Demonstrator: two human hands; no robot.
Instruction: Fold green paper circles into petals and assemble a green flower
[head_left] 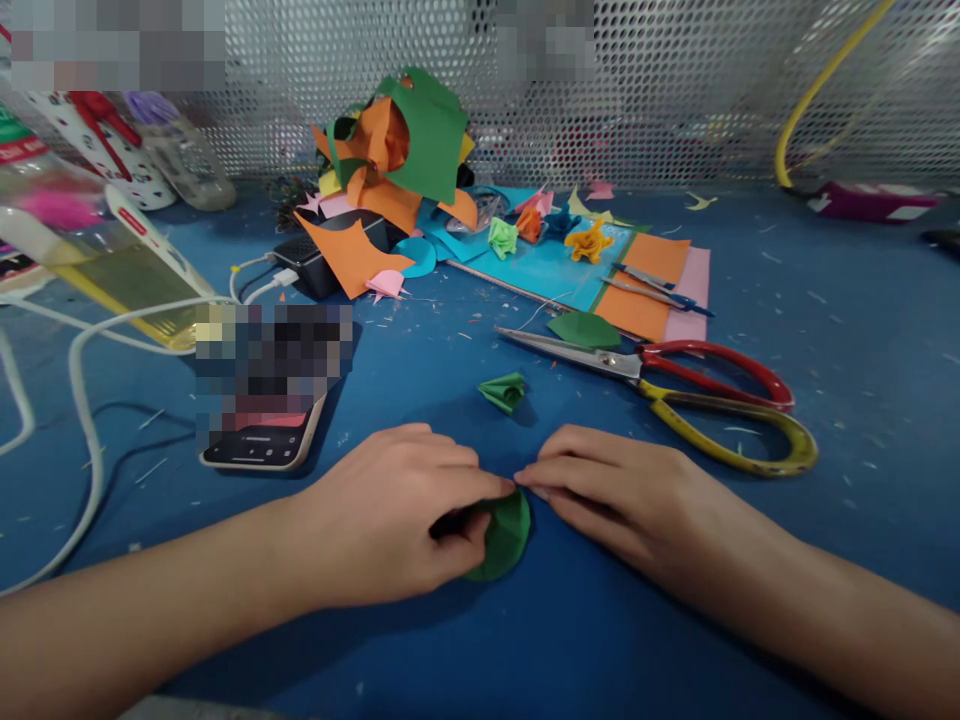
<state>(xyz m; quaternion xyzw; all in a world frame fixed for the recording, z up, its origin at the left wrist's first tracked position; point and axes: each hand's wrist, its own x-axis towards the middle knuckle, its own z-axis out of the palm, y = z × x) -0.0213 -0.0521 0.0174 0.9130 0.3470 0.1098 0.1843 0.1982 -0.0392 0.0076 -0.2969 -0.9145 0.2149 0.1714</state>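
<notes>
While two hands [517,500] press | one green paper [504,538] | one scissors [675,385]

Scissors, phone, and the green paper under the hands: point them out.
scissors [660,372]: head view, at the pivot where blades meet handles.
phone [259,447]: head view, on the lower part of the screen.
green paper [507,535]: head view, on the rounded part showing between the hands.

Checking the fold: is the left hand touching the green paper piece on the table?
Touching. The head view shows the left hand pressing on the green paper piece, fingers overlapping it.
</notes>
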